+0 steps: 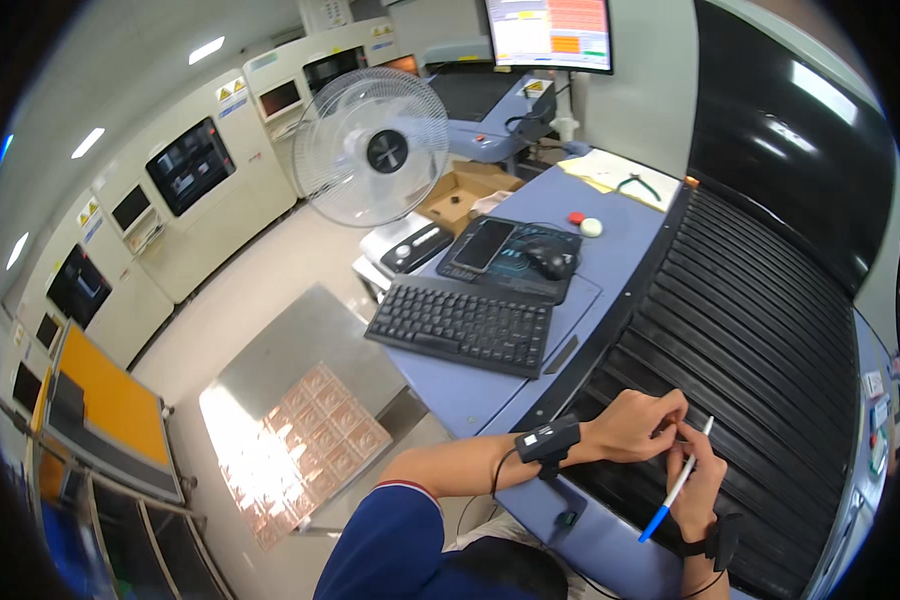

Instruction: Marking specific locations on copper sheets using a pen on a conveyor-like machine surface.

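Over the near end of the black ribbed conveyor (pixel 760 290), my two hands meet with fingertips close together. My left hand (pixel 635 425) is closed in a pinch, its fingers curled toward the right hand; whatever lies between the fingertips is hidden. A slim white pen with a blue end (pixel 679 484) slants across my right hand (pixel 700 478), which is closed around it. The pen's blue end points down toward me. A black device (pixel 548 440) is strapped to my left wrist, and another black one (pixel 722 542) sits on my right wrist.
Left of the conveyor, a blue bench (pixel 460 398) bears a keyboard (pixel 460 325), a phone (pixel 485 246), a mouse (pixel 548 258) and green-handled pliers (pixel 638 184). A fan (pixel 370 150) stands beyond it. Copper-coloured panels (pixel 320 430) lie on a metal table (pixel 270 350) at left.
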`<state>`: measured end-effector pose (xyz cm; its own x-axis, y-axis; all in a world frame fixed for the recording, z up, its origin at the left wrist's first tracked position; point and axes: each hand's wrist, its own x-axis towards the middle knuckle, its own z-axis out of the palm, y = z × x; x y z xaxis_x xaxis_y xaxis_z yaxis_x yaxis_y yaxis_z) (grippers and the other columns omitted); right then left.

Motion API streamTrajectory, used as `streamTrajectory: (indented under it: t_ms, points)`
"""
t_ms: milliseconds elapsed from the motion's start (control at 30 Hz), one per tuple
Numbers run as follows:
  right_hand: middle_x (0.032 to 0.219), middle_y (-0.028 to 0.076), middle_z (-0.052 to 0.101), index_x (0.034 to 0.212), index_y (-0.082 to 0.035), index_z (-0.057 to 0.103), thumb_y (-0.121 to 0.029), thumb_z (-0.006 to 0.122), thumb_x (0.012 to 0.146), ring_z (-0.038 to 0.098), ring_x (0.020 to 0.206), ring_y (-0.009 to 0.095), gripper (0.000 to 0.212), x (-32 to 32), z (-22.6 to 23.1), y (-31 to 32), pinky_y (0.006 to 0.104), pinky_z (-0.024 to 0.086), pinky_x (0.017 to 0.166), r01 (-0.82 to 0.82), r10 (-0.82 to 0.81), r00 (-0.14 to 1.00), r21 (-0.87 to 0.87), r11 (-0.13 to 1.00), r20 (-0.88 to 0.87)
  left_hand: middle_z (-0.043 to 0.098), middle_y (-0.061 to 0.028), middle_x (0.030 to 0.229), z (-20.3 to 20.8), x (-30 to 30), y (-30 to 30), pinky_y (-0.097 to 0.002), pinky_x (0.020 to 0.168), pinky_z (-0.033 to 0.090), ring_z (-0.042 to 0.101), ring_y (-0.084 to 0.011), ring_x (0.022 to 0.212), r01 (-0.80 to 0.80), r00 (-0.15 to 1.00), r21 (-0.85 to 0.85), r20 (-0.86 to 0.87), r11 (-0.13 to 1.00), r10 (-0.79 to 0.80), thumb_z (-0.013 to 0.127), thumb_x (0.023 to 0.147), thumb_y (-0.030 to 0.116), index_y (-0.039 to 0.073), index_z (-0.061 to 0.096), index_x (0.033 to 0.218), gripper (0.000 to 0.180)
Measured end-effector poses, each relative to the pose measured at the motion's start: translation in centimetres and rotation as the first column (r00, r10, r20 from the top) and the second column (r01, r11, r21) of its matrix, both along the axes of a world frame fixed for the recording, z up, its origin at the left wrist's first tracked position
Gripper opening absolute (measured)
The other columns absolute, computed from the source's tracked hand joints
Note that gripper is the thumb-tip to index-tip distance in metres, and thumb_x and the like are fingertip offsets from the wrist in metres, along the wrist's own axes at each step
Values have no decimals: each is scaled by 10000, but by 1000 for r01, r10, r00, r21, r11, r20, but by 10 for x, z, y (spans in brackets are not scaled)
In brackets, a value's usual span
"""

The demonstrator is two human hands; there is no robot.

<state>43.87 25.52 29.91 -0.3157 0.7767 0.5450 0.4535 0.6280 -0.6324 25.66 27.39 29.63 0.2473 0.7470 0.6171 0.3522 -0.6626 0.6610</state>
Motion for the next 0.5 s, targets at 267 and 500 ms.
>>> streamTrajectory:
  t_ms: [267,500]
  points:
    - [669,89,640,1170,-1,650,56,644,869,580,615,94,307,-2,1,-3,257,448,595,16,-16,1000,-2,1000,7,613,-84,616,-2,3,-2,-375,510,481,629,-283,532,-55,998,104,24,993,52,614,825,88,55,537,949,150]
    - [686,100,652,1172,2,650,61,642,870,583,640,98,307,-2,-5,2,258,446,617,31,-33,998,25,999,50,560,-78,555,-6,2,1,-387,483,452,597,-289,495,-83,996,127,26,988,80,608,824,90,60,529,911,121]
